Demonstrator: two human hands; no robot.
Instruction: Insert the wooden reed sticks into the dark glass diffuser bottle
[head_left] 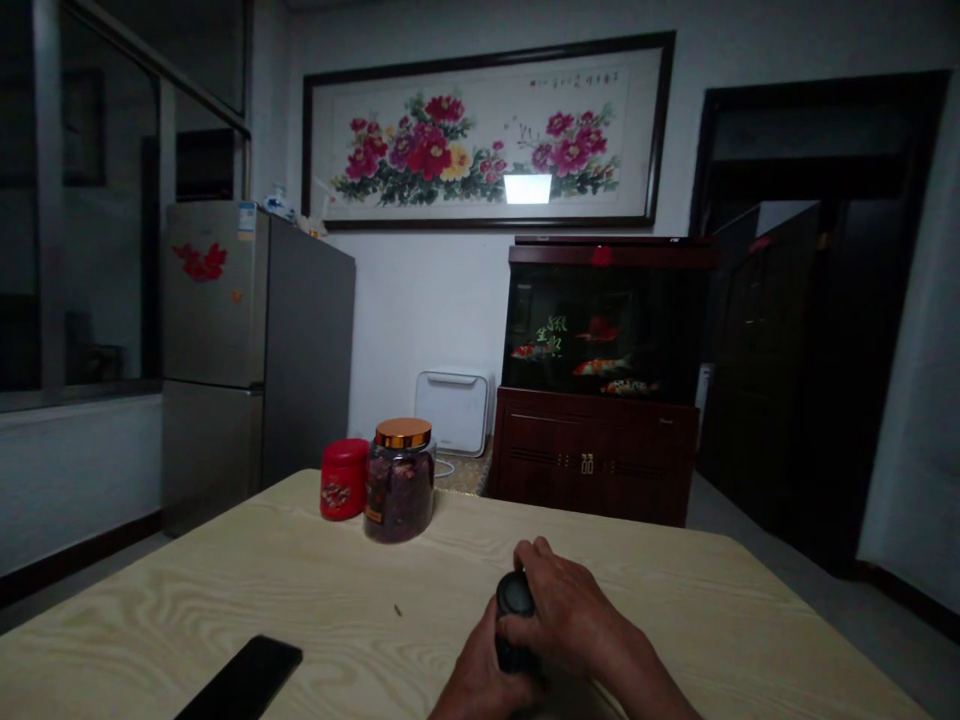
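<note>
Both my hands meet at the near middle of a pale wooden table [225, 600]. My right hand [570, 610] is closed over the top and side of a small dark rounded object [514, 598]. My left hand [480, 680] wraps around the same object lower down, with its fingers partly hidden. I cannot make out what the dark object is.
A clear jar with a gold lid [400, 480] and a small red canister [343, 480] stand at the table's far edge. A black phone [244, 680] lies at the near left. Beyond are a silver fridge [247, 350], a fish tank on a dark cabinet [600, 380] and a dark doorway [810, 330].
</note>
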